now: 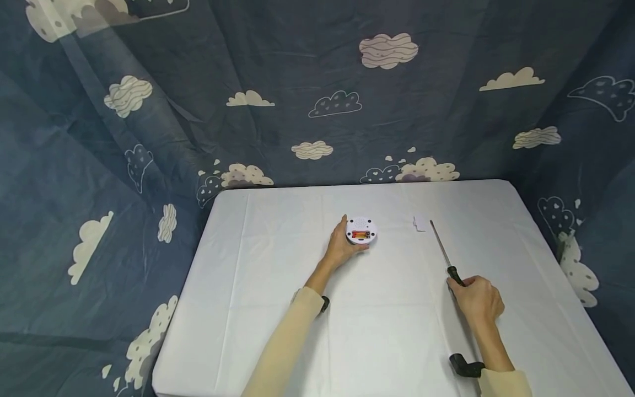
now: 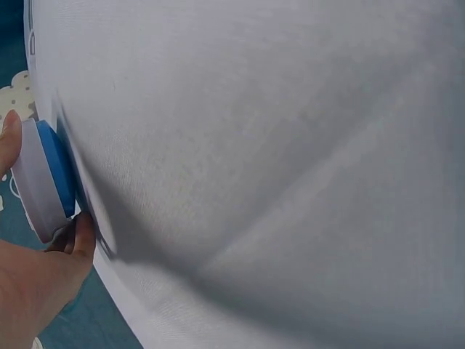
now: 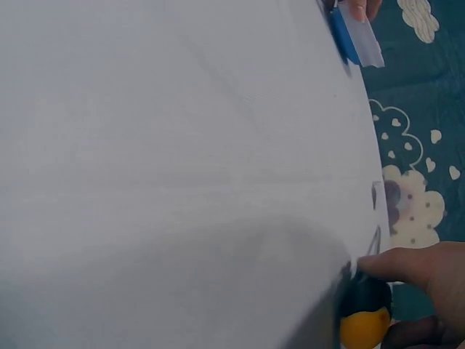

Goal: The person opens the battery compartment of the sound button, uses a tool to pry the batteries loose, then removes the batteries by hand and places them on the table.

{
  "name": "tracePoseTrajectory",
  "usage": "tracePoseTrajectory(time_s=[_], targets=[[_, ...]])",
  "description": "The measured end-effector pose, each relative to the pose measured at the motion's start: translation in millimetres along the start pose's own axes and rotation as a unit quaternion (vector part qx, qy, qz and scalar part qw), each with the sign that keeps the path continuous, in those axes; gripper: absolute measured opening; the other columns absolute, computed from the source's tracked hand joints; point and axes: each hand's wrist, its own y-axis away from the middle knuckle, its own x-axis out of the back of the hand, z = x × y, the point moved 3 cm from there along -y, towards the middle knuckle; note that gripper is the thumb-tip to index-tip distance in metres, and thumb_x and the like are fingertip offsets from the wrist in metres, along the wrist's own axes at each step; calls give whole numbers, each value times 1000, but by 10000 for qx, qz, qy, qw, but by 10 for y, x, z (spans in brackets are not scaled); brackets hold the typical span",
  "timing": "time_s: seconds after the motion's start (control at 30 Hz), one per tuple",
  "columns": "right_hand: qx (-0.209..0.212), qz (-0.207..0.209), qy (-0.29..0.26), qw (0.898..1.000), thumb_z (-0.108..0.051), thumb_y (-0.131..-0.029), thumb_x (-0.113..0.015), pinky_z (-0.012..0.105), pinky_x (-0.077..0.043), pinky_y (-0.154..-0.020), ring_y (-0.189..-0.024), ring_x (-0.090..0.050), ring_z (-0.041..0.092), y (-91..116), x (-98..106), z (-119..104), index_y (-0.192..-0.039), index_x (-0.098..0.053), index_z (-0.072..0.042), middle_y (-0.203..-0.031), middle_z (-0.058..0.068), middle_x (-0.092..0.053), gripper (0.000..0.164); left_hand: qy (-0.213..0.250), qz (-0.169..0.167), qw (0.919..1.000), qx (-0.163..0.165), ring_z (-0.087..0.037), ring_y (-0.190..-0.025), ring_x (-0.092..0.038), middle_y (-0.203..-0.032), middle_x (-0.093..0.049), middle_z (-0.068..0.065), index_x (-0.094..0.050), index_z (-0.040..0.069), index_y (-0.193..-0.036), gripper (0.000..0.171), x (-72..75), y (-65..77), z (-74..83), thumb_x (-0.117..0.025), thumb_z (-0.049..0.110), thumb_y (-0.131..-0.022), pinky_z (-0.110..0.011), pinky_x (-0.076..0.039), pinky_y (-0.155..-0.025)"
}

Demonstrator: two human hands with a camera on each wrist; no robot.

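Dark blue cloth (image 1: 297, 66) printed with pale clouds backs the white table (image 1: 387, 325) before us; we take its far edge as 12 o'clock. Just past the table's middle, towards 11 o'clock, we see the round device (image 1: 361, 221), its white face showing a speaker grille and a bay with orange batteries (image 1: 360, 235). Its other side is blue in both wrist views. We cannot tell whether it touches the table. At its 8 o'clock, the left hand (image 1: 341, 246) holds it by the rim, fingers and thumb spread around it. Well apart, at the device's 4 o'clock, the right hand (image 1: 477, 299) grips the screwdriver (image 1: 453, 273) by its black and yellow handle, the shaft pointing to 11 o'clock. Just beside the tip, at its 9 o'clock, a small white piece (image 1: 420, 224) lies on the table.
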Motion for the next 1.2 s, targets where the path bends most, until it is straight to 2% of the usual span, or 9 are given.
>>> tracePoseTrajectory(time_s=[0.17, 0.37, 0.6, 0.7, 0.8, 0.87, 1.0, 1.1, 1.2], targets=[[-2, 188, -65, 9998, -33, -89, -77, 51, -42, -59, -84, -62, 51, -61, -7, 8, -92, -72, 8, -99, 35, -67, 41, -35, 7, 10000, -23, -35, -154, -36, -164, -37, -22, -20, -1, -163, 115, -7, -9, -5, -93, 23, -78, -42, -29, -129], [122, 429, -584, 9973, -24, -91, -74, 64, -38, -85, -111, -46, 55, -145, -65, 27, -98, -68, 17, -114, 39, -52, 42, 81, -10, 10000, 43, -35, -155, -34, -166, -35, -22, -20, -2, -163, 113, 5, 5, -22, -92, 21, -79, -42, -27, -130], [-259, 800, -1273, 9883, -38, -97, -66, 51, -38, -79, -99, -58, 46, -232, -102, 127, -111, -67, 11, -105, 32, -65, 51, 78, -28, 10000, 6, -35, -156, -33, -167, -32, -22, -20, -3, -163, 111, 12, 10, -16, -91, 21, -80, -43, -27, -130], [-545, 931, -1585, 9814, -44, -97, -66, 37, -38, -77, -83, -61, 23, -266, -110, 169, -115, -67, 6, -82, 8, -71, 53, 70, -5, 10000, -23, -35, -156, -32, -167, -32, -22, -21, -3, -162, 111, 14, 4, -10, -92, 21, -80, -42, -27, -130], [-657, 972, -1975, 9733, -47, -96, -67, 22, -36, -74, -72, -53, -7, -296, -114, 176, -116, -64, 0, -58, -24, -61, 51, 47, 3, 10000, -13, -35, -155, -33, -167, -33, -22, -21, -2, -163, 112, 13, -2, -1, -92, 21, -79, -42, -28, -130], [-663, 966, -2296, 9662, -47, -97, -67, 14, -35, -71, -66, -48, -17, -319, -103, 158, -113, -61, -8, -51, -35, -54, 43, 38, -23, 10000, -2, -36, -155, -34, -166, -34, -22, -21, -1, -163, 113, 5, -4, 6, -93, 21, -78, -43, -28, -130], [-464, 945, -2853, 9526, -41, -98, -70, 10, -38, -56, -60, -56, -13, -349, -36, 54, -101, -55, -22, -55, -32, -59, 24, -4, -84, 10000, 28, -35, -154, -36, -165, -36, -21, -20, 0, -164, 114, -21, -8, 17, -93, 22, -78, -45, -29, -129], [-112, 647, -3235, 9440, -32, -97, -74, 10, -43, -53, -64, -63, -3, -371, 25, -81, -100, -55, -23, -65, -26, -65, 21, -58, -76, 9999, 93, -34, -153, -37, -164, -37, -19, -20, 2, -164, 114, -34, -14, 13, -93, 23, -78, -45, -30, -129], [378, 100, -3173, 9475, -28, -95, -77, 12, -51, -59, -73, -65, 3, -401, 80, -233, -104, -58, -21, -78, -21, -66, 22, -68, -47, 9999, 137, -33, -153, -38, -164, -38, -18, -21, 3, -164, 115, -50, -31, 21, -93, 22, -77, -43, -30, -129]])
